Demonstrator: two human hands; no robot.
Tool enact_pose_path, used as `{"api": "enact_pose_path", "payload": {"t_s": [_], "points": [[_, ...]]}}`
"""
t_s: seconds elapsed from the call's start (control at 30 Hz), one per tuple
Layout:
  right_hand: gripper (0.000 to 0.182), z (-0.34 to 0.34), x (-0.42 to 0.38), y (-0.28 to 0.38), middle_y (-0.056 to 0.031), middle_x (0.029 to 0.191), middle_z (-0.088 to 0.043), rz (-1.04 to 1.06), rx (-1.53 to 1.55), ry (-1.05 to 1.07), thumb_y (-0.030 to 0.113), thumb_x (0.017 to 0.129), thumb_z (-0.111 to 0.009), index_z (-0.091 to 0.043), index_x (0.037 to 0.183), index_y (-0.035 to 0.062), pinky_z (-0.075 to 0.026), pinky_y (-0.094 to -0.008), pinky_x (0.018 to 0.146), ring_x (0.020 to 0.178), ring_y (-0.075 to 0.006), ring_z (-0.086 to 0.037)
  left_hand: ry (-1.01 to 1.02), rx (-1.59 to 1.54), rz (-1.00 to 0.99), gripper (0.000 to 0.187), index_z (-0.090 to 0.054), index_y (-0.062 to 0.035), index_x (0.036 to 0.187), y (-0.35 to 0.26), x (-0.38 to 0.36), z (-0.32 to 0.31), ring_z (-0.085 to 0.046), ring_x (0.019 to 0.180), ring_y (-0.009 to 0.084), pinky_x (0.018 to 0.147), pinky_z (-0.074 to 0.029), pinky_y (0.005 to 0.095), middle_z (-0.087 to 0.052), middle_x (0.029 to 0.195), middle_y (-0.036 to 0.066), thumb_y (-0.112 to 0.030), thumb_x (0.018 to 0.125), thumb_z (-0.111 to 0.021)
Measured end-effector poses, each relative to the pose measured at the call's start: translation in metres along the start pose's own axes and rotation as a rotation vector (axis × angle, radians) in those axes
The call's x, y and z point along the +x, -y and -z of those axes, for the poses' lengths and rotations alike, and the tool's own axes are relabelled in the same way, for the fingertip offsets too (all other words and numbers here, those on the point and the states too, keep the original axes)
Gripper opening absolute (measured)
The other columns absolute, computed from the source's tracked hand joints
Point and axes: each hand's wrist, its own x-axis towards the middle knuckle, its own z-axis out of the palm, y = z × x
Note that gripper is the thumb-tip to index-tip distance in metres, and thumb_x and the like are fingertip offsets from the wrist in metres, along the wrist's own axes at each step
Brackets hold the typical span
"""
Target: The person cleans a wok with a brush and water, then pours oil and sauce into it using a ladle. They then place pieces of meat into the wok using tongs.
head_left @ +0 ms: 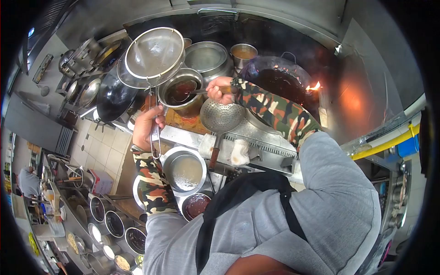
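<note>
My left hand (pixel 151 124) is wrapped round the wire handle of a round mesh strainer (pixel 155 52), which is held up at the upper left beside a metal pot (pixel 195 109). In my right hand (pixel 221 90) is the handle of a ladle (pixel 185 96), its bowl down in the dark reddish liquid inside that pot. A perforated skimmer (pixel 222 115) with a wooden handle lies just below my right hand. Both forearms wear camouflage sleeves.
Flames (pixel 314 86) rise beside a large wok (pixel 279 75) at the right. Behind the pot stand a wide pot (pixel 206 57) and a smaller one (pixel 244 52). Nearer me are a pot of pale liquid (pixel 185 172), a red sauce bowl (pixel 196 206) and a white cloth (pixel 239 152).
</note>
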Motion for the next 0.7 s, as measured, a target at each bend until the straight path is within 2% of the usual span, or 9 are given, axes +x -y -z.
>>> {"api": "enact_pose_path", "payload": {"t_s": [0.17,0.23,0.27,0.3,0.4,0.53,0.7], "points": [[0.024,-0.001,-0.042,-0.024,0.0062,0.055,-0.039,0.074,0.083,-0.015,0.012,0.090,-0.041,-0.038,0.067,0.0098,-0.037,-0.0160,0.035,0.041,-0.0021,-0.041,-0.045,-0.080,0.014,0.016,-0.056,0.0004,0.095,0.002,0.006,-0.007,-0.043,0.054,0.0059,0.048,-0.038,0.0191,-0.044,0.066,-0.003,-0.012,0.087,-0.059],[0.016,-0.001,-0.055,-0.030,0.0061,0.056,-0.039,0.054,0.109,0.090,0.010,0.090,-0.042,-0.041,0.075,0.0053,-0.037,-0.0159,0.035,0.041,-0.0017,-0.042,-0.036,-0.092,0.017,0.014,-0.056,0.0003,0.093,0.004,0.009,-0.007,-0.043,0.055,0.0053,0.048,-0.038,0.0187,-0.045,0.069,-0.002,-0.011,0.086,-0.060],[0.009,-0.002,-0.061,-0.032,0.0055,0.059,-0.040,0.082,0.079,0.089,0.008,0.089,-0.044,-0.042,0.088,-0.0003,-0.036,-0.0158,0.034,0.042,-0.0015,-0.042,-0.039,-0.096,0.035,0.012,-0.055,-0.0026,0.090,0.005,0.012,-0.007,-0.043,0.055,0.0057,0.048,-0.038,0.0192,-0.046,0.068,-0.002,-0.012,0.085,-0.061],[0.009,-0.003,-0.068,-0.035,0.0055,0.059,-0.040,0.085,0.083,0.089,0.008,0.089,-0.044,-0.042,0.088,-0.0003,-0.036,-0.0158,0.034,0.042,-0.0015,-0.042,-0.043,-0.099,0.052,0.011,-0.054,-0.0056,0.088,0.006,0.013,-0.009,-0.043,0.054,0.0061,0.048,-0.038,0.0197,-0.046,0.067,-0.002,-0.013,0.084,-0.062],[0.020,-0.008,-0.090,-0.045,0.0037,0.062,-0.042,0.139,0.101,0.126,0.007,0.088,-0.047,-0.038,0.103,-0.0026,-0.035,-0.0167,0.034,0.043,-0.0021,-0.043,-0.048,-0.099,0.032,0.012,-0.053,-0.0069,0.085,0.006,0.012,-0.022,-0.043,0.054,0.0061,0.049,-0.038,0.0194,-0.045,0.065,-0.002,-0.014,0.085,-0.062],[0.026,-0.008,-0.119,-0.057,0.0024,0.063,-0.043,0.177,0.111,0.110,0.007,0.088,-0.047,-0.035,0.109,-0.0023,-0.036,-0.0184,0.034,0.043,-0.0034,-0.044,-0.060,-0.092,0.031,0.013,-0.051,-0.0080,0.081,0.005,0.007,-0.038,-0.042,0.054,0.0066,0.049,-0.038,0.0193,-0.044,0.063,-0.003,-0.015,0.086,-0.061],[0.026,0.004,-0.152,-0.079,0.0019,0.063,-0.044,0.215,0.143,0.080,0.007,0.088,-0.047,-0.035,0.110,-0.0025,-0.036,-0.0186,0.034,0.042,-0.0039,-0.043,-0.031,-0.083,0.020,0.017,-0.049,-0.0100,0.076,0.016,0.012,-0.043,-0.043,0.052,0.0077,0.048,-0.037,0.0192,-0.044,0.061,-0.003,-0.018,0.087,-0.061]]}}
